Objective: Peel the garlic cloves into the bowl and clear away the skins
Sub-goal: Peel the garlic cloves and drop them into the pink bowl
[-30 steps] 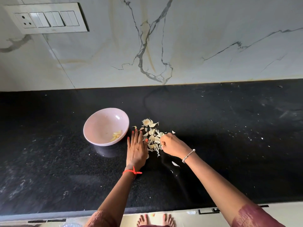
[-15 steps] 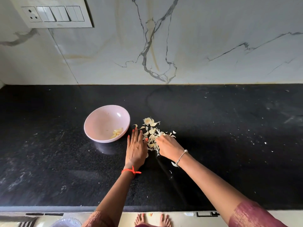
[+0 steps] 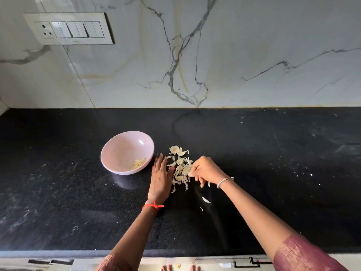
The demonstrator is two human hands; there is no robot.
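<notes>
- The garlic skins are gathered in a loose pile on the counter, just to the right of the bowl and apart from it.
- The pile's long axis runs from the wall side towards the counter's front edge. A round root end lies at the far tip, and thin strips trail out at the near tip.
- The pile is flanked by both hands. The left hand is laid against its left side, fingers straight and together, pointing towards the wall.
- The right hand is set at the pile's right side with its fingers curled down and the tips touching the skins. Whether a skin is pinched between them cannot be told.
- Two stray skin pieces lie nearer the front edge, apart from the pile.
- The counter is black speckled stone, dotted with pale flecks on its right half. Behind it stands a white marble wall with grey and ochre veins, and a switch panel is mounted on it at upper left.
- The pale pink bowl is tipped slightly towards the viewer. A small cluster of peeled cloves lies inside it against the near right wall.
- A red thread is worn on the left wrist and a beaded bracelet on the right.
</notes>
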